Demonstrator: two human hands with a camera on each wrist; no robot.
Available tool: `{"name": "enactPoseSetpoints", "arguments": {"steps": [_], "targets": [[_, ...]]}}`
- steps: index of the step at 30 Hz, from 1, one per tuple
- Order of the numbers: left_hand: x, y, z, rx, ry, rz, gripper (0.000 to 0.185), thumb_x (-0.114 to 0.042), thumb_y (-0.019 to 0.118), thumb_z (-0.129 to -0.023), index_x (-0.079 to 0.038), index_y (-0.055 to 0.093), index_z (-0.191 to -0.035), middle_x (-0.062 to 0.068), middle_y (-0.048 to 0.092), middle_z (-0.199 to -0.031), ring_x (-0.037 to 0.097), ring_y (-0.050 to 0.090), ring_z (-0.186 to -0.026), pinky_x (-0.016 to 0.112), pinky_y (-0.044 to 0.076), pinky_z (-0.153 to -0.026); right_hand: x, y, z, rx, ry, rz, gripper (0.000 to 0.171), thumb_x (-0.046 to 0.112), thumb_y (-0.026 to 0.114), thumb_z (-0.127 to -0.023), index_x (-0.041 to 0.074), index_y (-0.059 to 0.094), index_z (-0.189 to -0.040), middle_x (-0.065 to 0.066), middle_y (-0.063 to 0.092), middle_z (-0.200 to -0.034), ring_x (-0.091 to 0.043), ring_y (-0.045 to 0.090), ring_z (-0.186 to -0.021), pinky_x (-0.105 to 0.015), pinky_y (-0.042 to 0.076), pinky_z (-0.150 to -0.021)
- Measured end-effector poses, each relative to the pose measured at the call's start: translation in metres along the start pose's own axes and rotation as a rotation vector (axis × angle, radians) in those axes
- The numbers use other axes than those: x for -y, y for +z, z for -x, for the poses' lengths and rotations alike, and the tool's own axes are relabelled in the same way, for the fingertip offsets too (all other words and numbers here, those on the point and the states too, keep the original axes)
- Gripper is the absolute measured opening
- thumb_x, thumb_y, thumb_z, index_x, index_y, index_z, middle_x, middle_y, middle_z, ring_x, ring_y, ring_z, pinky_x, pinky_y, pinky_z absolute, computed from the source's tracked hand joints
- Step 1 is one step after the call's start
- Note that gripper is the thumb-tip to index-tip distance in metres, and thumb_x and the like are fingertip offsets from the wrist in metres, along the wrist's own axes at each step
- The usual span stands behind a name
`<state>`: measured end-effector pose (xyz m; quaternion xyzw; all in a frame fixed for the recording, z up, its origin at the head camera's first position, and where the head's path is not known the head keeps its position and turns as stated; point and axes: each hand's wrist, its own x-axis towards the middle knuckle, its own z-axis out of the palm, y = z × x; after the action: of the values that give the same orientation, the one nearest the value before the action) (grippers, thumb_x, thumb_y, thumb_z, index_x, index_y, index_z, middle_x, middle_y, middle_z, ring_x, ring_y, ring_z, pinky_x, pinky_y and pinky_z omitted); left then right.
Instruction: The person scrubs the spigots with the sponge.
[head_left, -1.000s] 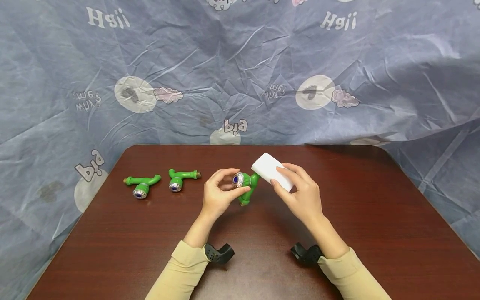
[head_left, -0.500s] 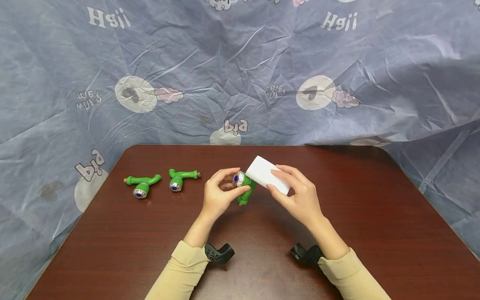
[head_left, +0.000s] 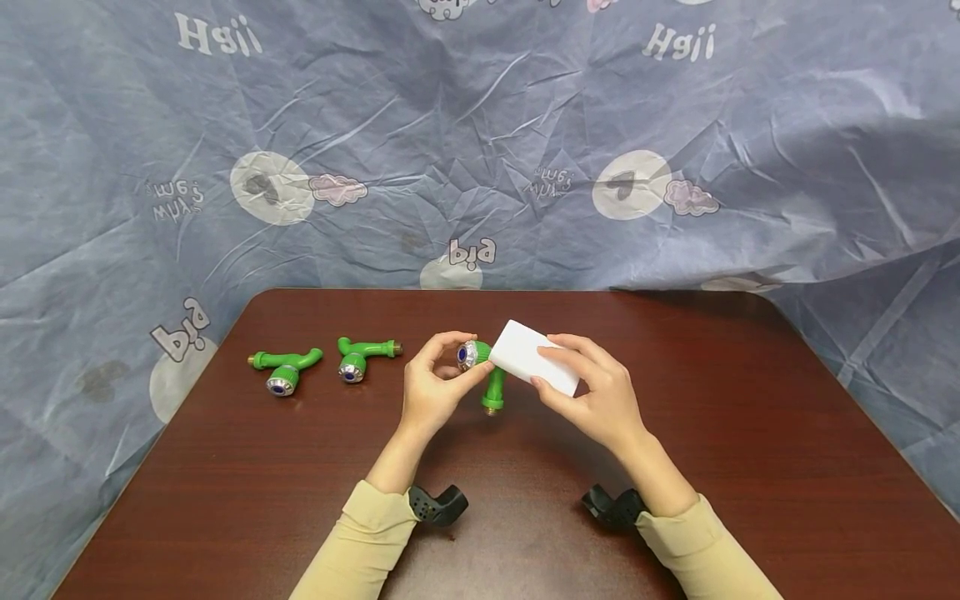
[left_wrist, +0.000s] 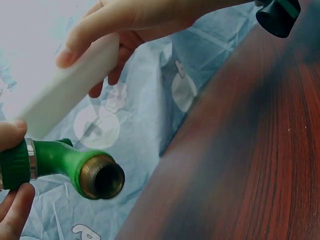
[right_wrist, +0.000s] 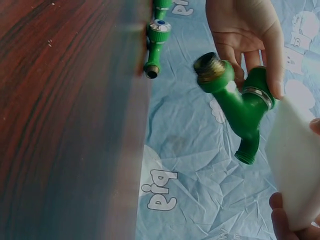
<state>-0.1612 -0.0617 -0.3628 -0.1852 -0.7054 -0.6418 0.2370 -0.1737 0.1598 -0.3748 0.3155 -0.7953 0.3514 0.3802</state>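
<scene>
My left hand (head_left: 433, 385) pinches a green faucet (head_left: 494, 388) by its ribbed knob, between thumb and fingers. The knob's silver cap with a blue centre faces left in the head view. Its threaded brass inlet (left_wrist: 106, 177) points toward the left wrist camera, and the short spout (right_wrist: 247, 150) hangs down in the right wrist view. My right hand (head_left: 600, 392) grips a white sponge block (head_left: 531, 357), thumb on one side and fingers on the other. The sponge's near end is right at the faucet's knob and overlaps part of its body in the head view.
Two more green faucets lie on the left of the dark red-brown table (head_left: 225, 483): one faucet (head_left: 285, 368) farther left, another faucet (head_left: 363, 357) beside it. A blue-grey printed cloth (head_left: 480, 150) hangs behind the table. Black wrist mounts (head_left: 438, 507) sit at both cuffs.
The right hand has brought the sponge left and slightly down, over the faucet. The left hand has turned the faucet, so its inlet now points more straight down in the head view.
</scene>
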Motion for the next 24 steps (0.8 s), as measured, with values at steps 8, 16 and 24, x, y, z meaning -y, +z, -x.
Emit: {"name": "enactPoseSetpoints", "arguments": {"steps": [8, 16, 24], "targets": [[-0.0002, 0.0022, 0.0021, 0.007, 0.09, -0.157, 0.029, -0.002, 0.077, -0.075, -0.001, 0.069, -0.103, 0.012, 0.065, -0.088, 0.017, 0.048, -0.056, 0.025, 0.043, -0.048, -0.001, -0.0002, 0.0005, 0.03, 0.012, -0.018, 0.029, 0.02, 0.075, -0.073, 0.01, 0.073, -0.1, -0.006, 0.065, -0.107, -0.022, 0.063, -0.092, -0.025, 0.049, -0.066], [0.0018, 0.0021, 0.0026, -0.008, 0.074, -0.135, 0.026, -0.002, 0.079, -0.073, 0.0, 0.068, -0.097, 0.012, 0.058, -0.079, 0.013, 0.043, -0.054, 0.024, 0.038, -0.046, -0.0002, -0.0031, -0.002, 0.015, 0.02, -0.019, 0.029, 0.022, 0.076, -0.073, 0.01, 0.073, -0.099, -0.005, 0.065, -0.107, -0.022, 0.063, -0.093, -0.019, 0.046, -0.068], [0.0044, -0.0007, 0.0009, 0.054, -0.049, 0.058, 0.037, 0.004, 0.081, -0.067, 0.006, 0.064, -0.1, 0.017, 0.062, -0.081, 0.012, 0.049, -0.049, 0.018, 0.045, -0.048, 0.0002, -0.0051, -0.0014, 0.044, 0.038, 0.003, 0.031, 0.022, 0.077, -0.072, 0.011, 0.073, -0.1, -0.004, 0.065, -0.108, -0.021, 0.062, -0.094, -0.022, 0.046, -0.067]]}}
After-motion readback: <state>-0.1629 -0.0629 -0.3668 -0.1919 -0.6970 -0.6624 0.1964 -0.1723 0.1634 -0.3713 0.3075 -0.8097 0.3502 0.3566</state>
